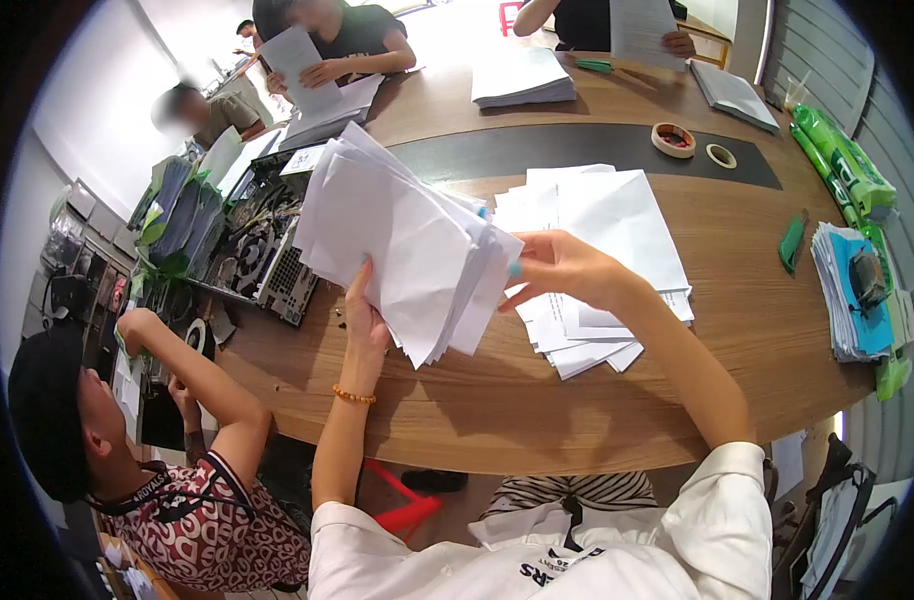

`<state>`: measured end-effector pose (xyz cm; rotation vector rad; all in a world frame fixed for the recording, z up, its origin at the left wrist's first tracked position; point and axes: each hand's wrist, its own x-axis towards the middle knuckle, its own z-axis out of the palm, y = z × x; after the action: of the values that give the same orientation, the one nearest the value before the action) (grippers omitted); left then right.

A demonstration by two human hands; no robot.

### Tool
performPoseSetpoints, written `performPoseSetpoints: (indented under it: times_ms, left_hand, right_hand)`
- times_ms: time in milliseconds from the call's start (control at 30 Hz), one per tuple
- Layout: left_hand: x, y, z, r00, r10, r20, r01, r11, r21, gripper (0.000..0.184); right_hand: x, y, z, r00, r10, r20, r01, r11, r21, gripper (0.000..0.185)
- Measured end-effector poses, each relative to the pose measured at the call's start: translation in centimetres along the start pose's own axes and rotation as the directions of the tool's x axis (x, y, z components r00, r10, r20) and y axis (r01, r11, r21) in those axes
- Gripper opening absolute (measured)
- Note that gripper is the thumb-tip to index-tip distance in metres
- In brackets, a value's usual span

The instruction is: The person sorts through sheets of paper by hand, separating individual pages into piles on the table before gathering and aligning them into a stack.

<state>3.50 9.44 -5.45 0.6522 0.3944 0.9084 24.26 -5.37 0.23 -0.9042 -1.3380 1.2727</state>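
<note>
The sheaf of white paper [402, 250] is positioned above the counter [457, 425], in front of the person's torso. It is tilted, with its sheets unevenly aligned and offset along the edges.

Left hand [365, 318]: fingers closed on the sheaf near its lower edge, thumb lying on the upper face and the remaining fingers mostly hidden beneath. A beaded bracelet [354, 395] is fitted at the wrist.

Right hand [557, 270]: fingers partly open and bent, located at the right edge of the sheaf. Contact is at the edge of the sheets; whether a sheet is pinched cannot be determined.

A loose pile of papers [617, 225] lies on the counter, beyond and partly beneath the right hand, its sheets spread at different angles. Beyond the pile are a wide tape roll [673, 141] and, just beside it, a smaller tape roll [721, 156]. A green-handled tool [792, 243] lies to the right of the pile. Near the right edge of the counter is a paper stack [842, 300] with a blue sheet and a dark object on top; green packages [849, 165] lie beyond it.

To the left of the sheaf is an open computer case [267, 240] with exposed internal parts. A co-worker [197, 500] is at the left side. Two further co-workers hold papers across the counter, near a neat paper stack [522, 80].
</note>
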Motion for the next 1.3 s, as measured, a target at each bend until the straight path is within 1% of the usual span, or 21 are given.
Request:
performPoseSetpoints:
  times_ms: [33, 167, 233, 300, 367, 433, 500, 533, 567, 600, 633, 700, 767, 800, 900, 1033, 1100, 1133, 1167, 1233, 1300]
  left_hand:
    - [-0.2, -0.1, 0.1, 1.000, 0.003, -0.003, -0.003, 1.000, -0.005, 0.043]
    - [-0.6, -0.4, 0.2, 0.993, 0.108, 0.043, -0.107, 0.994, -0.030, 0.043]
    - [-0.7, 0.0, 0.2, 0.987, 0.149, 0.055, -0.147, 0.988, -0.038, 0.043]
    - [-1.2, 0.4, 0.5, 0.981, 0.165, 0.102, -0.159, 0.985, -0.072, 0.042]
    - [-1.4, 0.6, 0.4, 0.981, 0.183, 0.068, -0.182, 0.983, -0.016, 0.041]
    - [-1.4, 0.6, 0.3, 0.980, 0.197, 0.037, -0.198, 0.980, 0.029, 0.041]
    - [-1.0, 0.5, 0.2, 0.995, 0.094, 0.018, -0.093, 0.994, -0.057, 0.039]
    - [-0.7, 0.3, 0.0, 0.996, 0.093, 0.018, -0.091, 0.993, -0.074, 0.039]
    - [-0.4, 0.2, -0.3, 1.000, -0.011, 0.016, 0.013, 0.985, -0.171, 0.038]
    - [-0.1, -0.2, -0.5, 0.993, -0.114, 0.026, 0.117, 0.957, -0.265, 0.038]
    - [0.1, -0.8, -0.7, 0.993, -0.115, 0.031, 0.119, 0.954, -0.275, 0.038]
    - [0.2, -1.7, -0.8, 0.980, -0.127, -0.150, 0.113, 0.989, -0.098, 0.037]
    - [-0.1, -2.3, -0.1, 0.981, -0.113, -0.157, 0.106, 0.993, -0.052, 0.036]
    - [0.1, -2.7, -0.2, 0.980, -0.124, -0.157, 0.125, 0.992, -0.003, 0.036]
    - [0.0, -2.9, -0.3, 0.970, -0.152, -0.189, 0.164, 0.985, 0.049, 0.034]
    - [0.6, -3.2, -1.2, 0.988, -0.105, -0.111, 0.116, 0.989, 0.091, 0.036]
    - [-0.3, -3.1, -0.3, 0.979, -0.034, -0.203, 0.059, 0.991, 0.118, 0.036]
    - [-0.3, -3.3, -0.5, 0.988, -0.001, -0.152, 0.012, 0.997, 0.073, 0.039]
    - [-0.5, -3.1, -0.5, 0.988, 0.001, -0.157, 0.011, 0.997, 0.075, 0.039]
    - [-0.9, -2.7, -0.3, 0.996, 0.004, -0.094, -0.017, 0.989, -0.144, 0.045]
    - [-1.2, -2.7, 0.5, 0.993, 0.013, -0.119, -0.028, 0.991, -0.130, 0.047]
  right_hand:
    - [0.1, 0.3, 0.4, 1.000, 0.004, 0.004, -0.004, 1.000, -0.002, 0.042]
    - [-0.1, -0.3, 2.4, 0.985, -0.054, -0.162, 0.031, 0.990, -0.141, 0.018]
    - [-0.9, -1.5, 3.0, 0.986, -0.070, -0.153, -0.015, 0.868, -0.496, 0.017]
    - [-2.0, -3.2, 3.4, 0.981, -0.106, -0.165, 0.024, 0.900, -0.435, 0.017]
    - [-3.5, -5.1, 2.9, 0.955, -0.193, -0.227, 0.054, 0.861, -0.505, 0.016]
    - [-4.6, -6.7, 1.8, 0.913, -0.222, -0.343, -0.005, 0.834, -0.552, 0.017]
    - [-5.2, -8.4, 0.7, 0.868, -0.219, -0.446, -0.066, 0.839, -0.540, 0.018]
    - [-5.4, -8.4, -0.2, 0.812, -0.300, -0.501, -0.052, 0.818, -0.573, 0.019]
    - [-5.3, -8.3, -1.0, 0.814, -0.297, -0.499, -0.061, 0.810, -0.583, 0.019]
    - [-5.1, -8.4, -1.5, 0.749, -0.382, -0.541, -0.068, 0.768, -0.637, 0.019]
    - [-4.9, -8.6, -1.9, 0.676, -0.467, -0.569, -0.079, 0.723, -0.687, 0.020]
    - [-3.9, -8.8, -2.0, 0.644, -0.451, -0.618, -0.092, 0.756, -0.648, 0.022]
    - [-2.4, -8.1, -2.5, 0.678, -0.388, -0.624, 0.030, 0.863, -0.504, 0.021]
    - [-1.3, -7.6, -2.7, 0.679, -0.388, -0.624, 0.031, 0.864, -0.503, 0.021]
    - [1.9, -6.0, -1.2, 0.815, -0.209, -0.540, 0.195, 0.977, -0.084, 0.019]
    - [4.3, -0.9, 0.6, 0.883, 0.158, -0.441, -0.044, 0.965, 0.258, 0.022]
    - [4.1, 1.4, 1.2, 0.882, 0.261, -0.391, -0.134, 0.936, 0.324, 0.024]
    - [4.0, 2.1, 1.3, 0.863, 0.323, -0.388, -0.197, 0.923, 0.330, 0.025]
    - [3.7, 2.6, 1.2, 0.865, 0.325, -0.382, -0.199, 0.921, 0.334, 0.025]
    - [3.1, 2.6, 1.6, 0.818, 0.349, -0.458, -0.189, 0.914, 0.359, 0.026]
    - [2.8, 3.1, 0.9, 0.815, 0.364, -0.451, -0.213, 0.912, 0.351, 0.025]
